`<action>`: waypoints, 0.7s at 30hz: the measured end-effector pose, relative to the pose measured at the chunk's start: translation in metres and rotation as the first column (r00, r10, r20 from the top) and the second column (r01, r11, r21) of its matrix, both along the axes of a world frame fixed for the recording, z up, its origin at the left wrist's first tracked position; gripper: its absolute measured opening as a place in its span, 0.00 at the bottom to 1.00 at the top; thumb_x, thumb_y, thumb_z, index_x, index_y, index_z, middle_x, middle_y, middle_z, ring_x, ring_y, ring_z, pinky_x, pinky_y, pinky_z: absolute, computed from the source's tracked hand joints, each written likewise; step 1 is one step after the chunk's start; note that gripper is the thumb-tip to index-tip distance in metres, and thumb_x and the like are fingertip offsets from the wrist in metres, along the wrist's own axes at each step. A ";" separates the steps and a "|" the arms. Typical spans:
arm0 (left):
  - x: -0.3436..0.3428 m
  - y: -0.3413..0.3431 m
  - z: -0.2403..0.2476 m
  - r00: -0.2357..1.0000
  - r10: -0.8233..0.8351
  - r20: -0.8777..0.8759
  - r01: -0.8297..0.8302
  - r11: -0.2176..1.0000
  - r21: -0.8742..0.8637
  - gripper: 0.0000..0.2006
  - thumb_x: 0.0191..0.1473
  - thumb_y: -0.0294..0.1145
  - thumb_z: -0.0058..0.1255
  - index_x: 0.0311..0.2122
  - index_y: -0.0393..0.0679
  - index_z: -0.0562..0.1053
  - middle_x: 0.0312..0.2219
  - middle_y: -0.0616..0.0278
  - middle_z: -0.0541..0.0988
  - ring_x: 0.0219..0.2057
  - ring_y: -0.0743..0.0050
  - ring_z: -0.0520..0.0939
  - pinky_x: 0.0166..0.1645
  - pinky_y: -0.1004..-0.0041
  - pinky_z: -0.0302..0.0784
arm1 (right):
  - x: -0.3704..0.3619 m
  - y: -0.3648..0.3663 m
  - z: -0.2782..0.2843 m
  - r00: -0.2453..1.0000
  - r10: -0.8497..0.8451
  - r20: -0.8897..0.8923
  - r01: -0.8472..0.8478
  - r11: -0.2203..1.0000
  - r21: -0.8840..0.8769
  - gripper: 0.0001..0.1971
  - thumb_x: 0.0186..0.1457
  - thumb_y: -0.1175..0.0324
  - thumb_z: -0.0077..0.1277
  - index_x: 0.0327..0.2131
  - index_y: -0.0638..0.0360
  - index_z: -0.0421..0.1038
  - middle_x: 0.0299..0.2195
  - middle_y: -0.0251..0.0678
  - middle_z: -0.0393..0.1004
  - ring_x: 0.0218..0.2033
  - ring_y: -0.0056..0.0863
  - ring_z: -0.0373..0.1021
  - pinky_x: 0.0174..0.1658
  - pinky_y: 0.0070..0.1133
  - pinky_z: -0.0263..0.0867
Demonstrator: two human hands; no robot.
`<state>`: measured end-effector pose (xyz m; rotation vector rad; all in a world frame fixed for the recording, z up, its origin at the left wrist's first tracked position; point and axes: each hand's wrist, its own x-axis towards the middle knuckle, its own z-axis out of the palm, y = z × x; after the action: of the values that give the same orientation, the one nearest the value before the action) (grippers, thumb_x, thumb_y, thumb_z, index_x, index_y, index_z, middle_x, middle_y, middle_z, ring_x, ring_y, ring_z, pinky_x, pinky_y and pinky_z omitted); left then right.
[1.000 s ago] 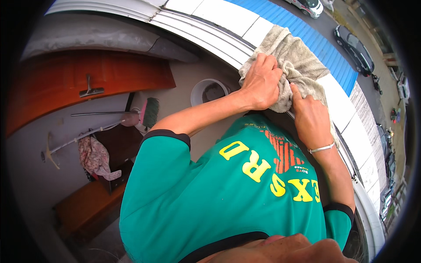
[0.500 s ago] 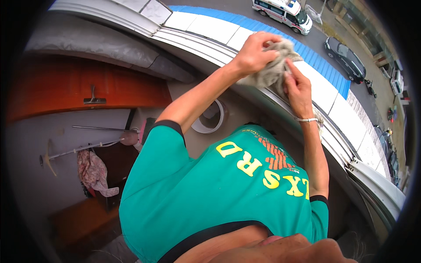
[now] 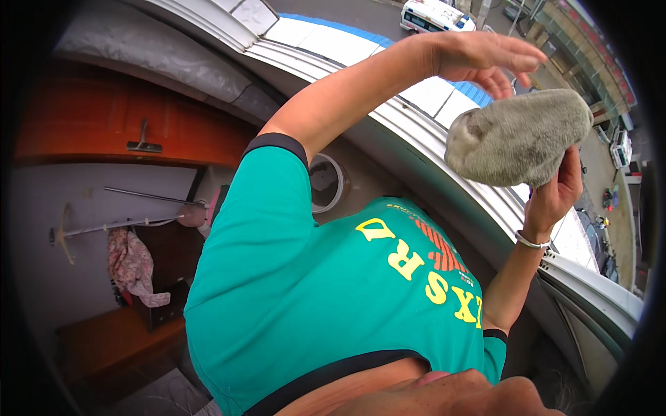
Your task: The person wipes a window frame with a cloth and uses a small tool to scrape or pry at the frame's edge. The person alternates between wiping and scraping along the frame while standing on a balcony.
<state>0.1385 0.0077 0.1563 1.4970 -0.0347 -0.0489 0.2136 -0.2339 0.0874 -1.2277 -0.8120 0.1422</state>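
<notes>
A grey-green, fuzzy cloth [image 3: 524, 139], folded into a thick pad, is held up beside the open window. My right hand [image 3: 557, 188] grips its lower right side, with the fingers partly hidden behind it; a light bracelet circles that wrist. Just above the cloth, my left hand [image 3: 479, 59] is stretched out with its fingers apart and holds nothing. A small gap shows between those fingers and the cloth. Below both hands runs the white window frame [image 3: 416, 118].
A white bucket [image 3: 338, 184] with dark contents stands below my left arm. To the left are an orange-brown wooden cabinet [image 3: 76, 132] and a hanging patterned cloth [image 3: 130, 263]. Beyond the window, a white van [image 3: 437, 15] stands on the street far below.
The cloth, crumpled between both hands before, is now a flat pad farther right, in my right hand alone. My left hand has let go of it and opened, moving right.
</notes>
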 end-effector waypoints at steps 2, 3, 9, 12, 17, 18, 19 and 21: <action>-0.009 0.001 -0.021 0.987 -0.025 -0.158 0.058 0.976 0.211 0.30 0.58 0.35 0.58 0.64 0.41 0.65 0.44 0.59 0.79 0.39 0.74 0.82 0.41 0.73 0.80 | -0.014 -0.001 0.011 0.999 -0.018 0.046 0.016 0.998 0.058 0.24 0.60 0.70 0.57 0.56 0.73 0.66 0.48 0.38 0.76 0.42 0.22 0.75 0.46 0.19 0.70; -0.014 0.001 -0.035 0.976 -0.064 -0.210 0.133 0.934 0.332 0.27 0.59 0.35 0.57 0.62 0.39 0.68 0.43 0.60 0.80 0.38 0.77 0.81 0.40 0.75 0.79 | -0.019 0.001 0.016 0.998 0.018 0.067 -0.021 0.999 0.044 0.24 0.59 0.70 0.57 0.56 0.73 0.66 0.48 0.38 0.76 0.43 0.22 0.74 0.47 0.19 0.70; -0.037 -0.003 -0.079 0.981 -0.100 -0.164 0.128 0.977 0.171 0.11 0.60 0.36 0.53 0.41 0.40 0.78 0.26 0.70 0.77 0.24 0.87 0.75 0.26 0.81 0.70 | -0.022 -0.026 0.044 0.911 0.230 0.343 -0.103 0.931 -0.349 0.11 0.57 0.81 0.46 0.44 0.69 0.71 0.30 0.38 0.78 0.28 0.21 0.75 0.36 0.19 0.70; -0.062 0.039 -0.062 0.940 0.334 0.074 -0.342 0.926 0.158 0.10 0.63 0.37 0.48 0.31 0.43 0.72 0.25 0.66 0.78 0.18 0.87 0.71 0.20 0.83 0.67 | -0.019 -0.048 0.046 0.928 0.268 0.260 -0.064 0.800 -0.596 0.09 0.56 0.79 0.54 0.41 0.64 0.71 0.23 0.40 0.74 0.22 0.31 0.72 0.30 0.21 0.67; -0.090 0.051 -0.029 0.465 0.467 0.752 -0.851 0.470 0.234 0.08 0.61 0.23 0.47 0.28 0.36 0.71 0.33 0.58 0.83 0.21 0.87 0.69 0.26 0.83 0.65 | -0.016 -0.086 0.012 0.915 0.185 0.358 0.158 0.651 -0.742 0.05 0.57 0.76 0.52 0.38 0.62 0.70 0.24 0.45 0.75 0.25 0.47 0.73 0.29 0.32 0.66; -0.096 0.052 -0.031 0.396 0.344 0.852 -0.895 0.351 0.275 0.07 0.59 0.22 0.48 0.27 0.36 0.70 0.32 0.57 0.83 0.21 0.85 0.70 0.27 0.82 0.65 | -0.021 -0.088 0.013 0.932 0.167 0.323 0.132 0.672 -0.729 0.05 0.57 0.76 0.52 0.37 0.62 0.70 0.23 0.45 0.74 0.24 0.46 0.72 0.29 0.31 0.66; -0.101 0.053 -0.035 0.332 0.198 0.922 -0.932 0.222 0.288 0.07 0.57 0.21 0.49 0.26 0.37 0.69 0.31 0.56 0.82 0.22 0.83 0.70 0.27 0.81 0.66 | -0.025 -0.090 0.015 0.946 0.152 0.287 0.105 0.693 -0.713 0.05 0.57 0.77 0.52 0.37 0.62 0.70 0.22 0.45 0.73 0.23 0.46 0.72 0.28 0.31 0.66; -0.112 0.054 -0.045 0.294 0.165 0.942 -0.952 0.144 0.272 0.07 0.54 0.21 0.53 0.26 0.38 0.67 0.29 0.55 0.81 0.23 0.76 0.72 0.29 0.77 0.69 | -0.031 -0.093 0.014 0.953 0.148 0.263 0.088 0.698 -0.711 0.04 0.56 0.77 0.52 0.36 0.62 0.69 0.21 0.44 0.72 0.23 0.45 0.71 0.28 0.30 0.65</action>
<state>0.0262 0.0619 0.1110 2.3345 0.0061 1.6530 0.1831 -0.3272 0.1012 -2.0244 -1.0952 0.3293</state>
